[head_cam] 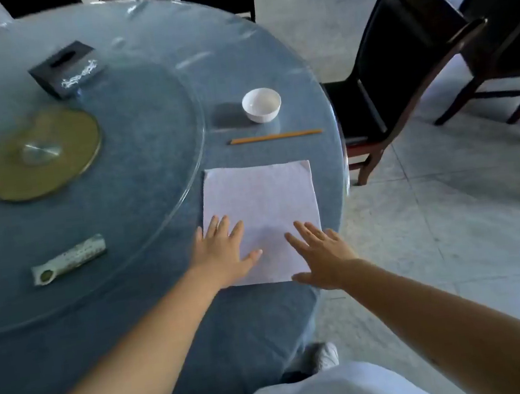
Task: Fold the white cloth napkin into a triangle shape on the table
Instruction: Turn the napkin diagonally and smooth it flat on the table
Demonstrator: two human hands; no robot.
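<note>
White napkin [263,219]: flat, square, unfolded, near the right edge of your round table [143,113]. Your left hand [226,250]: fingers spread, palm flat on its near-left corner. Your right hand [321,254]: fingers spread, over its near-right corner. Beyond: chopsticks [275,136], then white bowl [261,104].

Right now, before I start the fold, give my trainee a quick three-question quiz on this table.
1. True or false: the white napkin is already a triangle.
2. Which lies between the white bowl and the napkin? A) chopsticks B) tissue box C) rolled packet
3. Which parts of the napkin do the left hand and right hand cover?

Key
1. False: it lies flat as a square.
2. A
3. The near corners: left hand on the near-left, right hand on the near-right, fingers spread flat.
</note>
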